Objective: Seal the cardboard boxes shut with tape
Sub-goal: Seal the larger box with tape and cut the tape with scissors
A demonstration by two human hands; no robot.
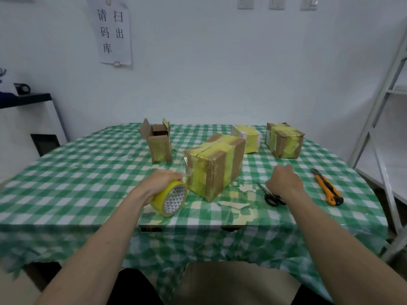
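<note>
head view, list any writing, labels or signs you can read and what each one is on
"请扫码出库" on the white paper sign taped to the wall, set in two columns: "请 码 库" left, "扫 出" right.
Tape roll in the left hand: the core shows only a triangle pattern, no words.
White labels on the far right box and the box beside it: too small and blurred to read.
Utility knife, scissors: no readable text.

A single head-worn view is given, angled forward and down over the green-and-white checked tablecloth-covered table (88, 172), held close, with the white wall (220, 73) faced beyond
</note>
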